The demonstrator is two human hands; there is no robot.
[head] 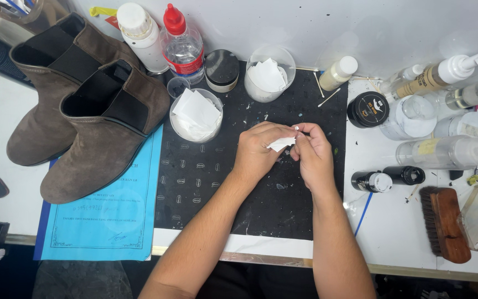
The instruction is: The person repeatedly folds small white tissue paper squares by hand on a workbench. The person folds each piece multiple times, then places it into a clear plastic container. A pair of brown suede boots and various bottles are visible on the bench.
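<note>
The left hand [258, 152] and the right hand [312, 150] are meeting over the black mat [206, 177], and both are pinching one small white piece of paper [281, 144] between thumb and fingertips. The grip of each hand is pressed together on this paper, the left one holding its lower left part and the right one its right edge. The paper is hanging just above the mat, in the middle of the desk [394, 232], not touching it.

Behind the hands, a clear cup [196, 116] is holding more white sheets, and a second clear cup [269, 75] beside it is holding some as well. A round black tin [221, 70] is standing between them. To the left, two brown suede boots [84, 105] are lying partly on a blue sheet [112, 221]. At the back, a white bottle [142, 36] and a clear bottle with a red cap [182, 44] are standing near the wall. To the right, a wooden brush [443, 221] is lying on the desk, well apart from the hands, with several small bottles and jars around it.
</note>
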